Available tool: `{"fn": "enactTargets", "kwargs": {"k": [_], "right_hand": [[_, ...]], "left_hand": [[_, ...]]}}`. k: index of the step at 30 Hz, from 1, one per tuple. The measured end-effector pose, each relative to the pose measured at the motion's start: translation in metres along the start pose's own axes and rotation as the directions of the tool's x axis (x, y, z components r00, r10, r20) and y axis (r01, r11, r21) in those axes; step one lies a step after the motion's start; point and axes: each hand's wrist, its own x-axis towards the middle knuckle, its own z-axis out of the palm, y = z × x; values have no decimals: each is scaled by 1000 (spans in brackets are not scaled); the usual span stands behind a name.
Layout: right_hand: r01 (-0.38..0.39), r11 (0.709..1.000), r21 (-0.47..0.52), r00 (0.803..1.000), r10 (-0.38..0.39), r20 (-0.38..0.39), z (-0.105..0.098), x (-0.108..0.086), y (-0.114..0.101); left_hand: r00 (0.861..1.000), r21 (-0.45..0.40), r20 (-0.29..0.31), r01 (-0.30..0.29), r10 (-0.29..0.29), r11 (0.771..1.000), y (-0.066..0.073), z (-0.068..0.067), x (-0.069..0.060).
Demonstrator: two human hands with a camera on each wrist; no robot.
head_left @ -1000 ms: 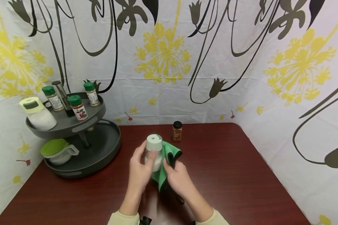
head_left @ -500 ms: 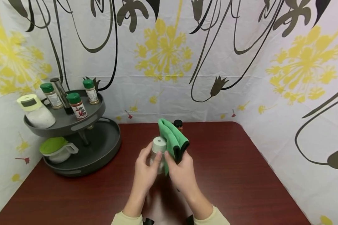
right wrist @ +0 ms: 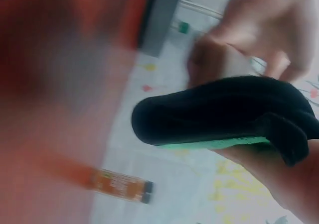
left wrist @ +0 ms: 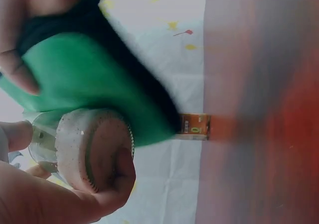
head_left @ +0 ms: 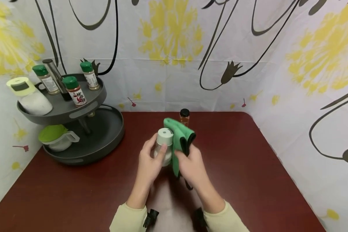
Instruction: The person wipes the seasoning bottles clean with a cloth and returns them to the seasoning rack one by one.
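Observation:
In the head view my left hand [head_left: 148, 162] grips a clear shaker jar [head_left: 164, 138] with a pale green lid and white contents. The jar stands nearly upright above the table. In the left wrist view the jar's round base [left wrist: 107, 154] faces the camera, and a fingertip lies across it. My right hand [head_left: 193, 166] holds a folded green cloth [head_left: 178, 133] with black edging against the jar's right side. The cloth [right wrist: 209, 117] hides part of the jar in the right wrist view, where its dark edge is nearest the camera.
A small spice bottle [head_left: 184, 116] with a black cap stands at the table's [head_left: 235, 180] back edge, partly behind the cloth. To the left is a two-tier grey rack [head_left: 107, 141]. It bears green-capped bottles [head_left: 76, 93], a tilted white container [head_left: 32, 100] and a green-lidded pot [head_left: 58, 138].
The cloth has risen from low beside the jar to above its lid, now folded upright. Both hands and the jar have shifted slightly right. The head view has tilted down.

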Motion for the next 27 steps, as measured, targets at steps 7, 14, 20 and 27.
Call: {"fn": "enactTargets", "kwargs": {"k": [7, 14, 20, 27], "right_hand": [[122, 988, 95, 991, -115, -75, -3, -3, -20], [-44, 995, -89, 997, 50, 66, 7, -10, 6], [-86, 989, -119, 989, 100, 111, 4, -11, 8], [36, 996, 81, 999, -33, -36, -3, -20, -25]], "left_hand": [[1000, -21, 7, 1, -1, 1000, 5, 5, 2], [998, -93, -54, 18, -23, 996, 8, -2, -1], [998, -99, -24, 56, -59, 993, 7, -10, -9], [999, -105, 20, 46, -44, 993, 10, -9, -18]]}}
